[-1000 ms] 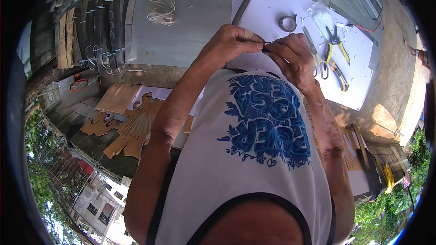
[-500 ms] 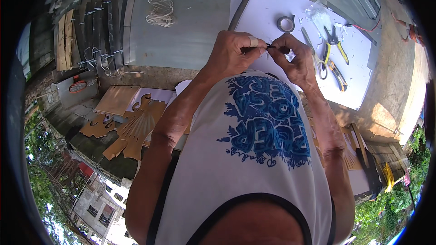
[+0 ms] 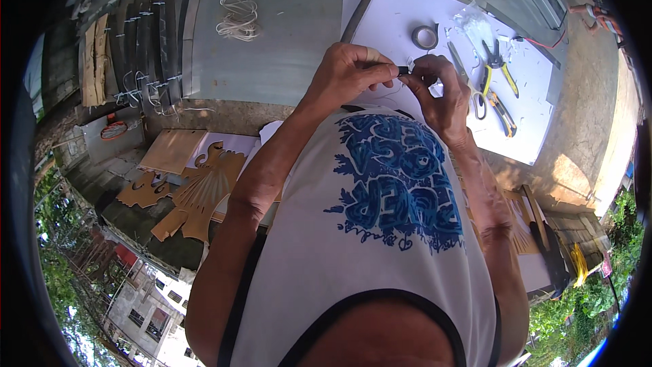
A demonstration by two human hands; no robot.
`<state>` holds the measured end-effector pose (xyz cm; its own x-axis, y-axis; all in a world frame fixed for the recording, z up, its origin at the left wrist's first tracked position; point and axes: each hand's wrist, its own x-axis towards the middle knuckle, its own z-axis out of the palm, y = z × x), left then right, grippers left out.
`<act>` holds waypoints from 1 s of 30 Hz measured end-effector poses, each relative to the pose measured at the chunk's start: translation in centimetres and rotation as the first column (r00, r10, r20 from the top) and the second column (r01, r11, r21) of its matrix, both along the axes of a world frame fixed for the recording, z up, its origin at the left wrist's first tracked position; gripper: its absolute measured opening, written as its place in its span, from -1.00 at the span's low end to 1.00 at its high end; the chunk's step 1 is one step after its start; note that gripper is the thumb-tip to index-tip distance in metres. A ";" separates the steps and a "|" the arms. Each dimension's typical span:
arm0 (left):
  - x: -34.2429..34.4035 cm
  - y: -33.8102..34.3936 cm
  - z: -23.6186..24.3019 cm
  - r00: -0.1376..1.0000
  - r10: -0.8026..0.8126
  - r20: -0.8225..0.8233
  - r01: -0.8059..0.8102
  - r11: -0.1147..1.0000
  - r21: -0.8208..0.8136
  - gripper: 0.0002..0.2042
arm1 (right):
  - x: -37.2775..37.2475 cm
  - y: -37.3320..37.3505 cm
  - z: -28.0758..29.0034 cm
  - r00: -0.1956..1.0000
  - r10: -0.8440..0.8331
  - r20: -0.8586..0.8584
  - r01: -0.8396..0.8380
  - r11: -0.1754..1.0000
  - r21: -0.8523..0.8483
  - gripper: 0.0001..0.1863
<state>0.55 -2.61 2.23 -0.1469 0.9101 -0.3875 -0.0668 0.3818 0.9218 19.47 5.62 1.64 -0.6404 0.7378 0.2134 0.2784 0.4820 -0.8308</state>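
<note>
Above the near edge of the table, my left hand (image 3: 353,76) pinches a small black strip (image 3: 403,70) that looks like tape. A tan band wraps one of its fingers. My right hand (image 3: 441,95) is curled at the strip's other end, thumb and fingertips closed on it. A thin pale strand seems to hang below the fingers; what it joins is hidden. Behind my left hand a long dark rod (image 3: 367,1) runs away over the table. A roll of black tape (image 3: 426,37) lies on the white sheet (image 3: 526,139) beyond my right hand.
Right of my hands lie scissors (image 3: 479,105), yellow-and-black pliers (image 3: 499,68) and a utility knife (image 3: 502,117), with a clear plastic bag (image 3: 473,22). White cord (image 3: 238,17) is coiled at left, near dark strips (image 3: 144,47). Cut brown panels (image 3: 204,187) rest below the table.
More of the black strip shows between my fingertips, and it appears wider. My right fingers have shifted and curled differently, while my left hand has turned slightly.
</note>
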 end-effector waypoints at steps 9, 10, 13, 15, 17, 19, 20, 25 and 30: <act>-0.6 0.1 0.7 0.991 -0.052 -0.126 0.062 0.995 0.074 -0.83 | -0.1 0.8 -0.7 0.994 0.108 -0.014 -0.089 0.880 0.467 -0.67; -0.5 -0.1 0.3 0.986 -0.047 -0.158 0.068 0.989 0.129 -0.84 | -0.1 1.0 -0.5 0.994 0.105 -0.013 -0.087 0.876 0.474 -0.67; -0.4 -0.1 -0.3 0.922 -0.019 -0.387 0.117 0.966 0.231 -0.85 | -0.3 1.0 -0.4 0.994 0.107 0.004 -0.095 0.866 0.491 -0.67; -0.4 -0.1 -0.1 0.890 0.000 -0.456 0.137 0.954 0.267 -0.88 | -0.3 1.0 -0.4 0.992 0.121 0.021 -0.115 0.861 0.495 -0.68; -0.2 -0.3 0.2 0.845 0.020 -0.534 0.158 0.945 0.285 -0.90 | -0.3 1.1 -0.2 0.989 0.140 0.035 -0.140 0.861 0.489 -0.69; 0.0 -0.4 0.5 0.785 0.039 -0.619 0.178 0.942 0.285 -0.92 | -0.5 1.0 -0.1 0.985 0.160 0.067 -0.173 0.874 0.454 -0.74; 0.2 -0.3 0.4 0.755 0.070 -0.652 0.192 0.927 0.323 -0.92 | -0.6 1.0 -0.1 0.982 0.168 0.083 -0.188 0.880 0.435 -0.76; 0.4 -0.3 -0.2 0.643 0.120 -0.756 0.294 0.873 0.389 -0.90 | -1.0 1.1 0.2 0.982 0.126 0.144 -0.167 0.930 0.326 -0.85; 0.0 0.1 -0.2 0.774 0.019 -0.633 0.264 0.899 0.350 -0.87 | -0.6 1.1 -0.1 0.981 0.121 0.151 -0.161 0.944 0.287 -0.85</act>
<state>0.58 -2.50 2.01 -0.0966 0.9848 0.1440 0.5799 -0.0619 0.8123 18.84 6.77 1.56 -0.7697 0.5541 0.3170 0.2855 0.7430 -0.6054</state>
